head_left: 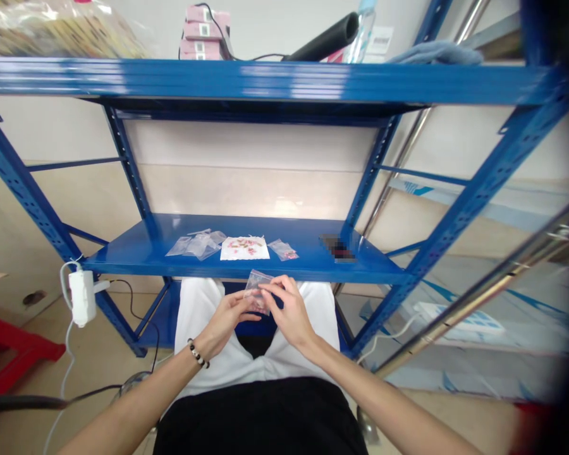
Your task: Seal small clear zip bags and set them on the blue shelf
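Pinching a small clear bag point(257, 292) between left hand point(227, 318) and right hand point(289, 313), it looks featherlight, limp, slippery, best gripped at its twelve-o'clock edge.

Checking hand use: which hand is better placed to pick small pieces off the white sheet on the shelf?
Probably the right hand: only its fingertips pinch the small clear bag's top edge, while the left hand supports it from beside. The white sheet lies straight ahead.

A blue steel shelf point(137, 253) carries a heap of clear bags point(196, 244) at left, a white sheet point(244, 249) strewn with small pink bits in the middle, another bag point(283, 250) just right, and a blurred dark thing point(337, 247) farther right.
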Motion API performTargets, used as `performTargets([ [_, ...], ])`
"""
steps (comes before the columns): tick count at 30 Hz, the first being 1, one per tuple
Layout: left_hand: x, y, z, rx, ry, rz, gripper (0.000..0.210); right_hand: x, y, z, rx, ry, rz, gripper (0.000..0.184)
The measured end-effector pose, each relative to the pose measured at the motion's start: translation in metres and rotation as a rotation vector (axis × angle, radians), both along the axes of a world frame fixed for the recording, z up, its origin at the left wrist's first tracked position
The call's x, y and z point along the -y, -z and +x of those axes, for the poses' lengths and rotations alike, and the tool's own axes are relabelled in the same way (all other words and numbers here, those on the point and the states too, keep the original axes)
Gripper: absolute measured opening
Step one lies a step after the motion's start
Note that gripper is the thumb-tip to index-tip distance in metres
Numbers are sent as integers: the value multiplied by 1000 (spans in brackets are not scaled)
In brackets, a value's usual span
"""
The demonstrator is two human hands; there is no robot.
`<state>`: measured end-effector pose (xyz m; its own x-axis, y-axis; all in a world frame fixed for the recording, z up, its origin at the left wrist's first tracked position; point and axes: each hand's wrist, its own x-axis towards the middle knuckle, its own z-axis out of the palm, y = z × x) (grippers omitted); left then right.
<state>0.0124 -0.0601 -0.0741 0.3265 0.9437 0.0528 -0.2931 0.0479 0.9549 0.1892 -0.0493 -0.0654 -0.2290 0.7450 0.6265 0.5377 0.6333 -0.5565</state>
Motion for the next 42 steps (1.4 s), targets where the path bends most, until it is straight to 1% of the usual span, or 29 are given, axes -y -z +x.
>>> performTargets([
  [2, 1, 0, -4, -70, 23, 17, 48, -5, 3, 4, -121, 32, -63, 34],
  [3, -1, 0, -5, -115, 58, 37, 48, -10, 4, 6, -179, 24, -119, 40],
  [4, -4, 0, -6, -163, 93, 61, 48, -15, 6, 8, -230, -9, -193, 41],
  [6, -11, 1, -7, -235, 135, 97, 48, -25, 9, 12, -321, -114, -365, 35],
  [7, -15, 3, -8, -253, 136, 100, 47, -29, 10, 13, -369, -156, -445, 33],
  [9, -21, 7, -8, -262, 96, 74, 46, -35, 13, 16, -471, -184, -571, 34],
  [12, -24, 13, -13, -253, 12, 20, 47, -35, 14, 20, -577, -174, -724, 35],
  [14, -23, 14, -18, -245, -32, 21, 48, -32, 13, 23, -587, -218, -821, 37],
  [17, -22, 12, -25, -254, -85, 59, 47, -28, 12, 28, -497, -311, -918, 38],
  [19, -24, 10, -29, -303, -123, 94, 43, -29, 12, 31, -419, -316, -939, 37],
  [21, -29, 10, -30, -404, -212, 180, 35, -31, 14, 31, -393, -286, -944, 37],
  [23, -34, 11, -29, -520, -335, 307, 27, -35, 17, 30, -416, -263, -954, 36],
  [24, -36, 11, -28, -569, -377, 367, 23, -37, 18, 29, -435, -257, -963, 35],
  [25, -36, 11, -26, -606, -383, 411, 20, -38, 19, 27, -455, -250, -971, 35],
  [26, -36, 11, -24, -633, -348, 435, 20, -39, 20, 25, -473, -243, -977, 35],
  [27, -34, 10, -22, -650, -284, 444, 23, -39, 20, 24, -490, -239, -982, 35],
  [29, -28, 9, -16, -662, -119, 432, 32, -37, 21, 20, -515, -242, -988, 36],
  [31, -20, 8, -10, -643, 19, 412, 37, -31, 20, 16, -532, -264, -990, 37],
  [32, -16, 8, -7, -622, 59, 402, 37, -27, 20, 13, -538, -283, -986, 37],
  [34, -10, 10, -3, -572, 99, 375, 39, -19, 20, 8, -542, -333, -973, 38],
  [37, -7, 12, 1, -478, 112, 321, 41, -9, 21, 3, -537, -397, -966, 40],
  [40, -8, 13, 3, -414, 113, 295, 43, -8, 22, 1, -531, -424, -952, 40],
  [42, -11, 13, 3, -413, 105, 294, 46, -12, 22, 2, -530, -450, -927, 40],
])
